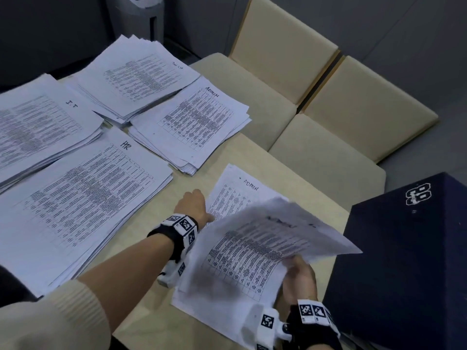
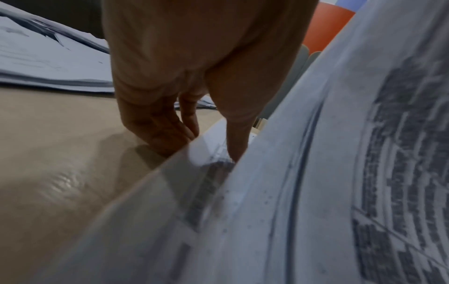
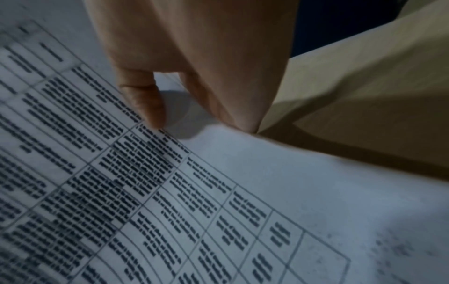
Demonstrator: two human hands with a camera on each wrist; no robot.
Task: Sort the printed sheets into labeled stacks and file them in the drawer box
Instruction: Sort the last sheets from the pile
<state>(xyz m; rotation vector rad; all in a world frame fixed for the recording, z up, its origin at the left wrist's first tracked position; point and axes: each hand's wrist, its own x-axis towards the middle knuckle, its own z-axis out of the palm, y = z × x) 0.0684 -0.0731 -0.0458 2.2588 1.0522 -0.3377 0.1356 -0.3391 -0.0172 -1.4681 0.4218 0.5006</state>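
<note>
Lifted printed sheet (image 1: 255,248): curling above the table (image 1: 290,168), long axis running from near left to far right, pinched at its near-right edge by right hand (image 1: 299,279). Left hand (image 1: 194,205): pressing straight fingers (image 2: 170,134) onto the flat ADMIN sheet (image 1: 232,193) beneath. Sitting just right: dark box (image 1: 404,261).

The head view is dim and cool-toned, the lifted sheet (image 1: 265,248) smeared with motion blur while the paper stacks (image 1: 83,198) toward ten o'clock stay fairly sharp. In the left wrist view the table (image 2: 48,173) carries a soft patch of glare toward eight o'clock, the left hand (image 2: 184,76) is dark and shadowed, and the near paper bows with edge distortion. In the right wrist view the right hand (image 3: 194,57) casts a soft shadow on the sheet, whose print blurs toward the edges.
</note>
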